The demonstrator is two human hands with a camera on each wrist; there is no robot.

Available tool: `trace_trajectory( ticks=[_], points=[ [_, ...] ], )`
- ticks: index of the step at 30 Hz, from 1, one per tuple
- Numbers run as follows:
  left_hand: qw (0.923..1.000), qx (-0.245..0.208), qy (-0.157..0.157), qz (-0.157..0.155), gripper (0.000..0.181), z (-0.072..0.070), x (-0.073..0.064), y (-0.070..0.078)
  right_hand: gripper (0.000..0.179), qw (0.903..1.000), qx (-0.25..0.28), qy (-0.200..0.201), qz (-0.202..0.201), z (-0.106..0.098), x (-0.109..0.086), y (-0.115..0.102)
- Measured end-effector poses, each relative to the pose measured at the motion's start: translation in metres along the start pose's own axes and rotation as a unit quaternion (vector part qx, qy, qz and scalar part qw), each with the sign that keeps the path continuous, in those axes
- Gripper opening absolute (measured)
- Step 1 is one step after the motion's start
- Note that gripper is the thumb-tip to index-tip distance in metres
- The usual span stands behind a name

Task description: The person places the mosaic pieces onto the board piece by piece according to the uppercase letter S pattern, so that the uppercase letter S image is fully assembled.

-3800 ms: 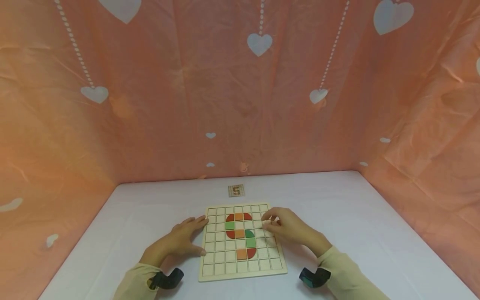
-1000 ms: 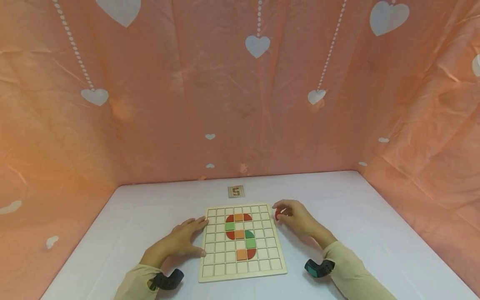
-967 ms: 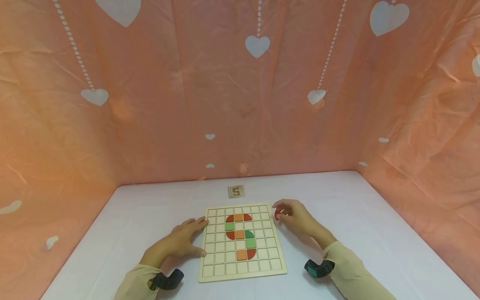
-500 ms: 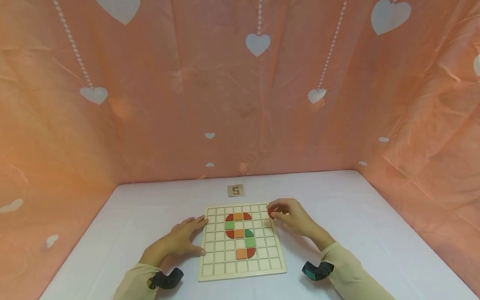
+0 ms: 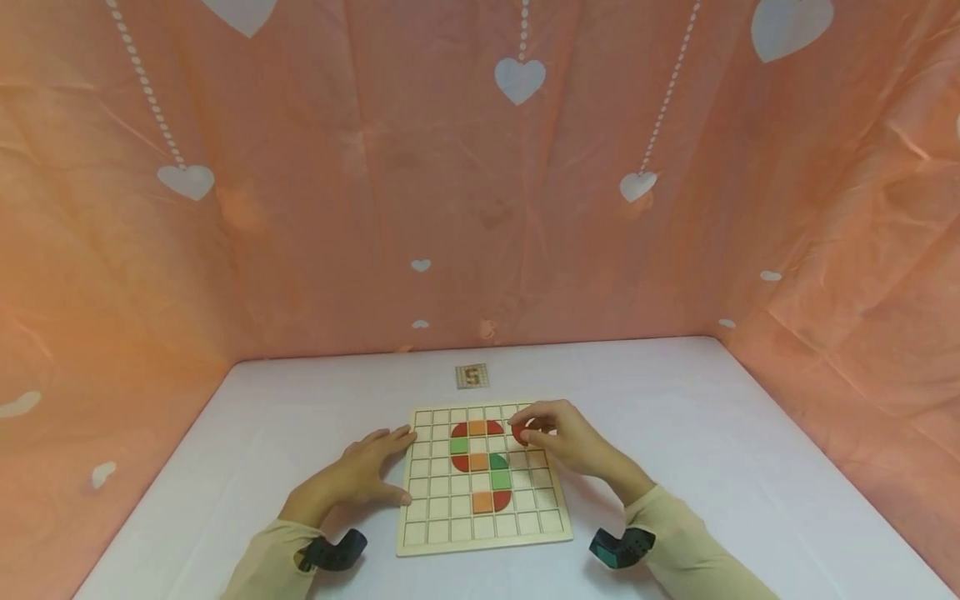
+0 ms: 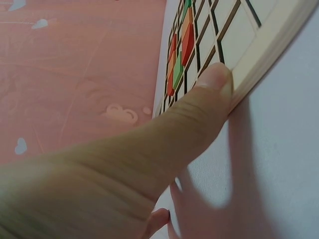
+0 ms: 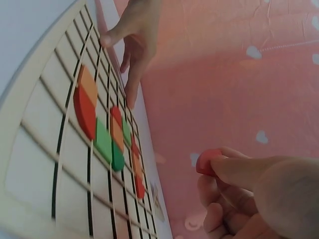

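A pale wooden grid board [image 5: 438,533] lies on the white table. Red, orange and green tiles form an S-like curve in its cells, among them an orange square [image 5: 483,502], a light green square [image 5: 500,480] and a dark green quarter-circle [image 5: 498,461]. My right hand [image 5: 573,442] pinches a red quarter-circle tile [image 5: 519,434] between thumb and fingers, above the board's upper right cells; in the right wrist view this red tile [image 7: 206,162] is held clear of the board. My left hand [image 5: 356,477] rests spread at the left edge, its thumb [image 6: 187,122] touching the rim.
Beyond the board lies a small card [image 5: 472,376] printed with a similar S-shaped pattern. White tabletop [image 5: 315,400] surrounds the board. A pinkish-orange cloth [image 5: 465,208] with white hearts hangs at the back and both sides. Each wrist wears a black device [image 5: 622,547].
Over the last second my right hand has carried the red tile leftward, from beside the board's right edge to above its cells. The left hand and the placed tiles stay as they were.
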State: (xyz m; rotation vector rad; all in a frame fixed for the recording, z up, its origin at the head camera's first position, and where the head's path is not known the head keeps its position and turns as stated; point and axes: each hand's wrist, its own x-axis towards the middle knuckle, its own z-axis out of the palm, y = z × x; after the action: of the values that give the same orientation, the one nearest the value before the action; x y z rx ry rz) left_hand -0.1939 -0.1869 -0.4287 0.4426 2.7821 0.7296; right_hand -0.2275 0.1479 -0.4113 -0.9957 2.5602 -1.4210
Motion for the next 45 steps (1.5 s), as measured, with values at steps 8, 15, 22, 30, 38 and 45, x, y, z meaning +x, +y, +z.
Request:
trace_trajectory(
  ticks=[8,15,22,30,38,45],
  points=[
    [1.0,-0.003,-0.001,0.002,0.097,0.002,0.001,0.001,0.021,0.9994,0.016,-0.03,-0.002,0.017,0.01,-0.014],
    [1.0,0.001,-0.007,-0.002,0.098,0.003,0.003,0.002,0.021,0.9978,0.031,-0.058,-0.006,0.035,0.014,-0.028],
    [1.0,0.002,-0.007,-0.002,0.096,0.0,0.001,0.003,0.021,0.9962,-0.007,-0.086,-0.01,0.056,0.012,-0.031],
    [0.9998,0.011,-0.005,0.013,0.095,-0.001,0.002,-0.001,0.022,0.9929,-0.021,-0.116,-0.013,0.074,0.011,-0.029],
    [0.9998,0.007,-0.001,0.02,0.094,-0.002,0.004,-0.002,0.018,0.9883,-0.026,-0.146,0.036,0.079,0.01,-0.031],
    [0.9999,0.009,-0.006,0.003,0.096,0.002,0.002,-0.001,0.021,0.9854,-0.11,-0.13,0.009,0.083,0.003,-0.03]
  ],
)
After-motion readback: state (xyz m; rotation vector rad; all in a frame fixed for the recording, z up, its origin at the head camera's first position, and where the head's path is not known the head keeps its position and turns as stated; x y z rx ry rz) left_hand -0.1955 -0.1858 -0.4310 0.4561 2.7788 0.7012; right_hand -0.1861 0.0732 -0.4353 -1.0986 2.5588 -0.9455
